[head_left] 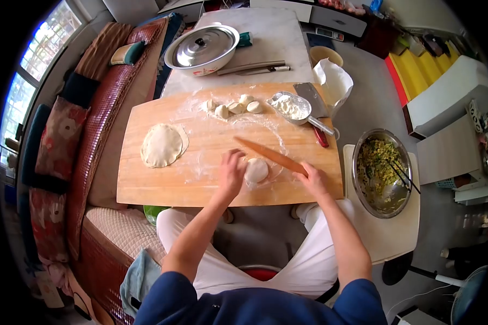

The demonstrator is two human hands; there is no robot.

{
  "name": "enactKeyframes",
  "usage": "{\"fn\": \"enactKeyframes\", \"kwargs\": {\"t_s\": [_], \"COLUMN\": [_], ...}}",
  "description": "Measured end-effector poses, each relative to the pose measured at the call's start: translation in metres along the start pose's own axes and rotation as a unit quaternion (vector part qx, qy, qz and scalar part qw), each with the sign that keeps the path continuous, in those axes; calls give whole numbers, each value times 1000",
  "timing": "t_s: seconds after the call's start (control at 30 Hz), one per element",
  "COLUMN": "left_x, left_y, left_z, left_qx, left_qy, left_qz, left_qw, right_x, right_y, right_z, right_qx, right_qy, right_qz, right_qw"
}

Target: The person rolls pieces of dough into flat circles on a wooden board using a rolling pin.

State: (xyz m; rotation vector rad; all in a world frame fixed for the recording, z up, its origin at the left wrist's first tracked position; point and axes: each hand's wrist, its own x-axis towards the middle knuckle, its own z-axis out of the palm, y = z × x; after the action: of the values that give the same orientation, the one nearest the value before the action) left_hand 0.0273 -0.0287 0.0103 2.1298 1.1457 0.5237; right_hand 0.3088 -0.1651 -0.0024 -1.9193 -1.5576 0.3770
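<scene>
My right hand (312,180) is wrapped round the near right end of a tapered wooden rolling pin (271,154), which slants up to the left above the board. Just below the pin, a small flattened dough round (256,170) lies on the floured wooden board (211,190). My left hand (232,169) is beside the round's left edge, fingers loosely bent and nothing visible in them; whether it touches the dough I cannot tell. On the board's left lies a stack of rolled wrappers (164,145). Several dough pieces (235,107) sit near the back edge.
A flour-filled metal scoop (294,108) and a cleaver (312,98) with a red handle lie at back right. To the right stands a steel bowl (355,176) of chopped filling with chopsticks (401,174). A lidded basin (202,49) and a knife (261,70) are behind the board.
</scene>
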Motion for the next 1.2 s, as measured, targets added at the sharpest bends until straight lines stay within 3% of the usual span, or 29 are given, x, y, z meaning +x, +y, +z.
{"fn": "enactKeyframes", "kwargs": {"t_s": [0.1, 0.13, 0.17, 0.2, 0.3, 0.47, 0.6, 0.7, 0.9, 1.0, 1.07, 1.2], "left_x": [-46, -55, -61, -65, -40, 28, -43, -56, 44, 3, -48, -40], "left_y": [-6, -10, -14, -19, -25, -26, -9, -24, -38, -22, -13, -30], "left_z": [-22, -16, -10, -4, -8, -23, -21, -15, -25, -19, -20, -18], "left_qx": [92, 148, 205, 261, 232, 236, 274, 246, 214, 273, 224, 225], "left_qy": [88, 73, 58, 42, 42, 35, -34, -14, 67, -29, -67, -33], "left_qz": [8, 23, 38, 53, 3, -44, 85, 101, -18, 59, 100, 79], "left_qw": [992, 986, 976, 963, 972, 970, 957, 964, 974, 960, 967, 971], "right_x": [-2, 2, 8, 17, 56, 71, 11, 9, 86, 52, 22, 31], "right_y": [-10, -15, -23, -31, -33, -30, 1, -22, -17, -4, 0, -26], "right_z": [-3, -4, -3, -1, 16, 31, 41, 28, 45, 37, 33, 26], "right_qx": [-56, -78, -108, -135, -194, -177, -145, -158, -151, -140, -134, -163], "right_qy": [-25, -30, -97, -88, -54, -27, -6, -22, -21, -27, -24, -38], "right_qz": [-126, -171, -142, -154, -198, -129, -156, -154, -130, -121, -137, -147], "right_qw": [990, 982, 979, 975, 959, 975, 977, 975, 980, 982, 981, 975]}}
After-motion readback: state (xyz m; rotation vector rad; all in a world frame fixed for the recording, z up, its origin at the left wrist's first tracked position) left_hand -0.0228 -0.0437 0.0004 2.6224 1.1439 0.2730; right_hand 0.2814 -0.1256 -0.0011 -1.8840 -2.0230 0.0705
